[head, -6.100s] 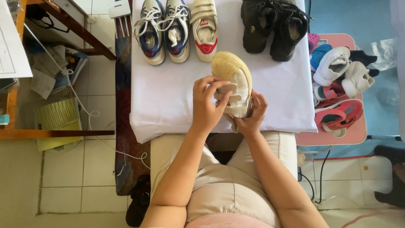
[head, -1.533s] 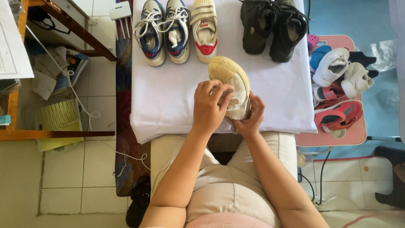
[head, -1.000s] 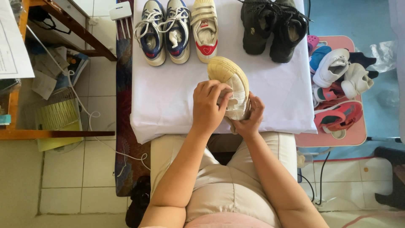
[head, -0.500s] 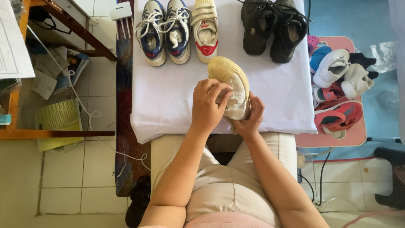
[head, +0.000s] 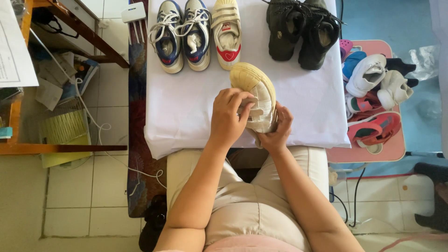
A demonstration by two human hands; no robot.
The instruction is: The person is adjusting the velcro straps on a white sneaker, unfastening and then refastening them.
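While the left hand point(head: 228, 119) curls over the cream strap shoe point(head: 255, 95), its fingertips cover the straps, so the fastening is hard to make out. Right hand point(head: 276, 130) grips the shoe's heel side from beneath, mostly hidden behind it. The shoe is held tilted above the near edge of the white cloth point(head: 186, 107). Far edge: two blue-white sneakers point(head: 183, 32), one cream shoe with a red toe point(head: 227, 30), two black boots point(head: 303, 30), tops cut off. Pink stool point(head: 389, 144) holds a jumbled heap, count unclear.

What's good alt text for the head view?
Both hands, left hand and right hand, hold a cream strap sneaker over a white-covered table. Its mate, blue-and-white sneakers and black boots line the far edge.
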